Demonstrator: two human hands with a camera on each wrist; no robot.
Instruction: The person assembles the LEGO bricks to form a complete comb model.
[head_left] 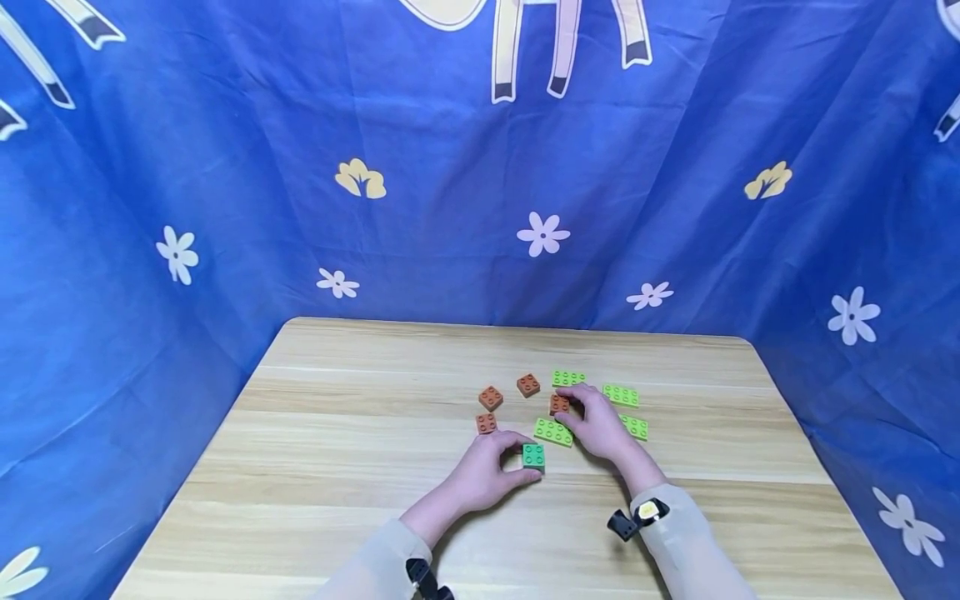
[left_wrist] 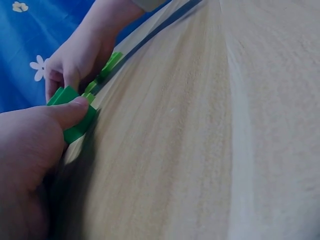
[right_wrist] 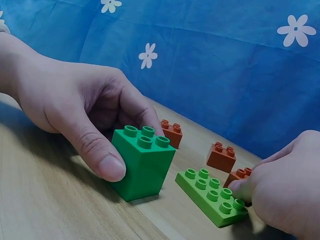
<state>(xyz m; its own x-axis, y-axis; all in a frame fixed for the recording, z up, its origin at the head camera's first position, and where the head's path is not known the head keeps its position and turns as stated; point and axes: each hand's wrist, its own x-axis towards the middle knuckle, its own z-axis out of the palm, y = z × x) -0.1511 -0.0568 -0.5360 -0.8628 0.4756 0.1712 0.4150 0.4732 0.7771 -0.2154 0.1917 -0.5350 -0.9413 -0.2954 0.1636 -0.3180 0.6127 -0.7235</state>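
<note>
My left hand point(head_left: 483, 473) pinches a tall green toy building brick point(head_left: 533, 457) between thumb and fingers, its studs facing up. In the right wrist view the thumb presses the near side of this brick point(right_wrist: 145, 167), which is upright at the tabletop. Farther off to the right, my right hand point(head_left: 600, 425) holds a small brown brick point(head_left: 558, 404) by its sides with thumb and fingers. Directly in front of that brick lies a flat lime-green brick point(head_left: 553, 432). The right hand point(left_wrist: 82, 55) partly hides the lime bricks behind it in the left wrist view.
Loose brown bricks lie to the left at the back: one brick point(head_left: 528, 384), another brick point(head_left: 491, 397) and a third brick point(head_left: 486, 423). More lime bricks point(head_left: 621, 395) lie around the right hand. A blue patterned curtain point(head_left: 450, 208) surrounds the wooden table point(head_left: 337, 467).
</note>
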